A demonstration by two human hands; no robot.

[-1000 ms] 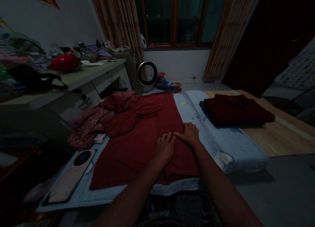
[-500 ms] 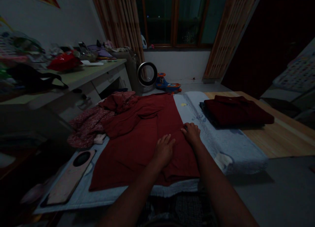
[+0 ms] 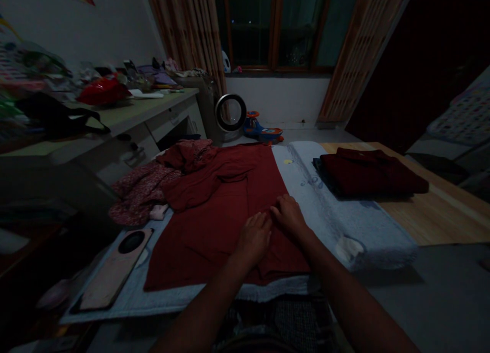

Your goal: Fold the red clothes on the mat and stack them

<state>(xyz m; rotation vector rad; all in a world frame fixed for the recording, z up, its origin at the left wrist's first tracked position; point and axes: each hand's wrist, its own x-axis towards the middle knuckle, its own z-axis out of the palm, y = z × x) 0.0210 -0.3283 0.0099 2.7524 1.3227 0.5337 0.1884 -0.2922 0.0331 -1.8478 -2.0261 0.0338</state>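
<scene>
A dark red shirt (image 3: 206, 245) is spread over a light blue patterned cloth (image 3: 306, 164), with one sleeve folded across its upper part. My left hand (image 3: 255, 236) rests palm down on the shirt's lower right area, fingers stretched out. Just right of it, my right hand (image 3: 290, 215) lies on the folded right side of the shirt, its fingers laid over the fabric and thumb pointing left. The two hands nearly touch. Small creases show in the fabric below them.
Folded dark red clothes (image 3: 371, 171) are stacked on the right, over the cloth and a wooden board (image 3: 440, 215). A crumpled patterned red garment (image 3: 147, 189) lies at the left, above a phone (image 3: 115, 276). A cluttered desk (image 3: 133, 115) stands at far left.
My right hand has moved left, from the shirt's right edge inward toward my left hand. My left hand stays in nearly the same spot on the fabric. The view has shifted slightly.
</scene>
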